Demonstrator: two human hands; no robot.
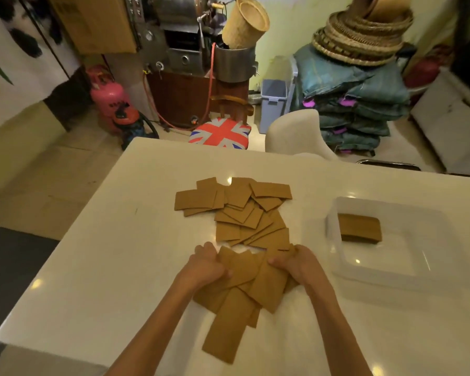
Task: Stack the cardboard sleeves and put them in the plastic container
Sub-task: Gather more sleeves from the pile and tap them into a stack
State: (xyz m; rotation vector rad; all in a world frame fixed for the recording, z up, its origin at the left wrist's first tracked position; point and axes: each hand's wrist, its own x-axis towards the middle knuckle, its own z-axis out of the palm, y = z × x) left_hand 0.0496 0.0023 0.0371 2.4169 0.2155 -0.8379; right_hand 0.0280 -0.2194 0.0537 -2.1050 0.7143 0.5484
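White and glossy, the table (92, 267) fills the lower view. A pink gas cylinder (106, 96) stands on the floor beyond its far left corner, and a flag-patterned stool (219, 134) sits at its far edge. Near the table's middle, a spread of loose sleeves (236, 210) lies flat and overlapping. Closer to the person, the left hand (205, 270) curls its fingers over the left edge of a fanned bunch of cardboard sleeves (244, 283), thumb on top. The right hand (293, 263) grips the bunch's right edge, fingers bent round it. The bunch rests on the table between both hands. To the right stands the clear plastic container (391, 256), holding a neat stack of sleeves (360, 227) in its far left part.
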